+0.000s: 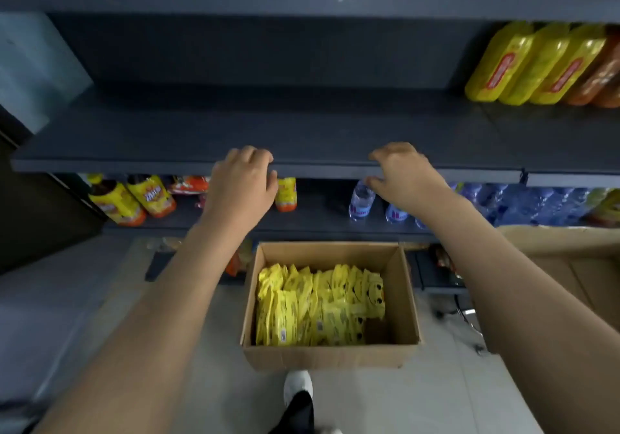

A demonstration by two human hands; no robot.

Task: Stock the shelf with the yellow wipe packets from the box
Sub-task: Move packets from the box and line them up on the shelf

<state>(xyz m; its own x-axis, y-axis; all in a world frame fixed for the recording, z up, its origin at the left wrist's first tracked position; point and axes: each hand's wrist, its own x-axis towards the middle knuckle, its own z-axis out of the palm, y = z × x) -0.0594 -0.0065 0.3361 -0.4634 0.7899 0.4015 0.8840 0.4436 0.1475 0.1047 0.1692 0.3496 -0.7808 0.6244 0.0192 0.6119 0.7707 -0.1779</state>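
An open cardboard box (330,356) stands on the floor below me, filled with several yellow wipe packets (315,306) packed upright. Above it runs a dark grey shelf (268,124), bare across its middle. My left hand (243,181) hangs at the shelf's front edge with fingers loosely curled, holding nothing. My right hand (404,175) is at the same edge to the right, fingers also loosely curled and holding nothing. Both hands are well above the box.
Yellow and orange bottles (536,64) stand at the shelf's far right. The lower shelf holds sauce bottles (134,198) on the left and water bottles (362,200) on the right. A second cardboard box (570,259) sits at right. My shoe (298,388) is just in front of the box.
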